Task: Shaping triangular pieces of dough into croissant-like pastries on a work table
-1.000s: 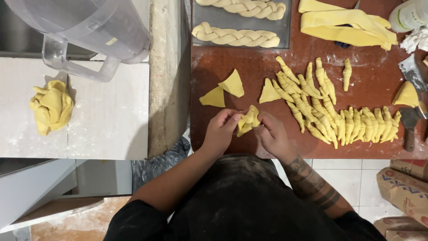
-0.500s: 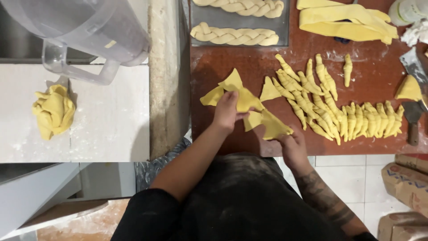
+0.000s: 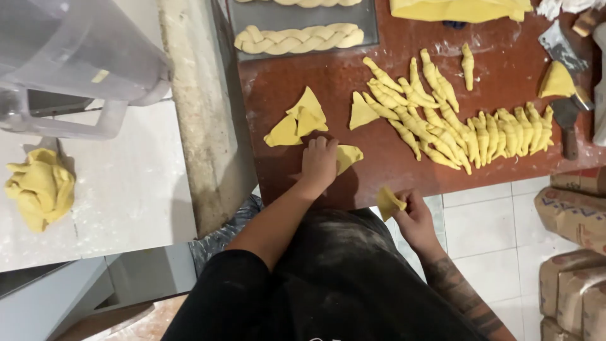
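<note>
Even, moderately bright indoor light falls from above. Shadows are soft: a faint one lies under the left hand (image 3: 319, 165) on the red-brown table (image 3: 353, 82), another beside the dough lump (image 3: 39, 188) on the white counter (image 3: 126, 189). Mild glare sits on the clear plastic jug (image 3: 76, 57) and on the floor tiles (image 3: 486, 240) below the table. The dough sticks (image 3: 454, 126) on the table are reasonably sharp. The jug, closest to the lens, is soft and looms large. Dark clothing below the table shows little detail. Lines bend slightly at the frame edges.
</note>
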